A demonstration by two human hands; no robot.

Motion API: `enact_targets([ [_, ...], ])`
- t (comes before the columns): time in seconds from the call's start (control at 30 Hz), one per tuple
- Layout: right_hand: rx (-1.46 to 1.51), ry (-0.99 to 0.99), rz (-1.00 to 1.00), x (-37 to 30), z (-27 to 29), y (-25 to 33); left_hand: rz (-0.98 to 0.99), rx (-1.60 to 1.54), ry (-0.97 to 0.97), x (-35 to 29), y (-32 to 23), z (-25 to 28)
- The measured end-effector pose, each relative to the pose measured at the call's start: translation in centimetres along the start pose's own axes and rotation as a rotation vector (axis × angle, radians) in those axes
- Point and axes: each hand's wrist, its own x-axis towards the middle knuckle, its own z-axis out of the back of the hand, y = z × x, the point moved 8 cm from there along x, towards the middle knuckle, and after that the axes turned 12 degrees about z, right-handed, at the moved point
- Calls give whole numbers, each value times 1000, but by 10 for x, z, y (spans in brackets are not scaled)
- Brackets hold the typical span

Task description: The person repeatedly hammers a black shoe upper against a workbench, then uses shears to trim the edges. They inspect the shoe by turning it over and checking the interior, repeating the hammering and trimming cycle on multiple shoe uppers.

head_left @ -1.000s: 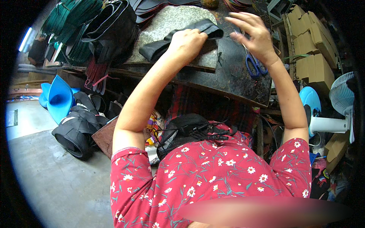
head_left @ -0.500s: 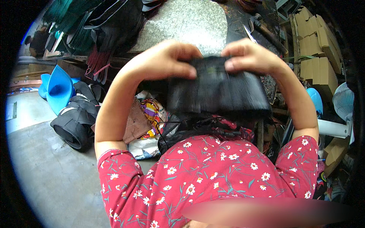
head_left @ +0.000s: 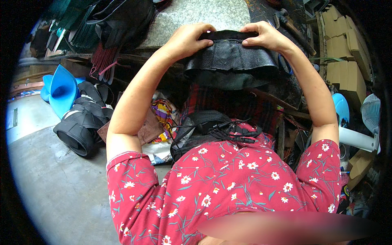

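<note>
A black leather piece (head_left: 232, 57) with stitched seams hangs over the near edge of the workbench, its lower edge flaring and a dull dark lining showing below. My left hand (head_left: 191, 39) pinches its upper left edge between thumb and fingers. Its upper right edge is gripped the same way by my right hand (head_left: 264, 37). Between the two hands the top edge is stretched and shows a dark fuzzy band. Just behind it lies a speckled stone slab (head_left: 196, 16).
A hammer (head_left: 290, 28) lies on the bench at the right. Cardboard boxes (head_left: 349, 79) and a white-and-blue fan (head_left: 369, 114) stand farther right. On the left are blue foam sheets (head_left: 65, 94), a black rolled bundle (head_left: 77, 132) and dark stacked material (head_left: 122, 20). A plaid cloth (head_left: 245, 104) covers my lap.
Both hands have moved up and away from me with the black leather piece, toward the stone slab. It was blurred in motion and hung lower; now its seams and lining show.
</note>
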Motion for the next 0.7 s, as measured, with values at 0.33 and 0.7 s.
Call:
enact_targets([
  [0.33, -709, -192, 590, -30, -18, 57, -180, 179, -8, -9, -8, -9],
  [0.7, -843, -205, 674, -33, -21, 55, -352, 385, -143, -20, -30, -11],
])
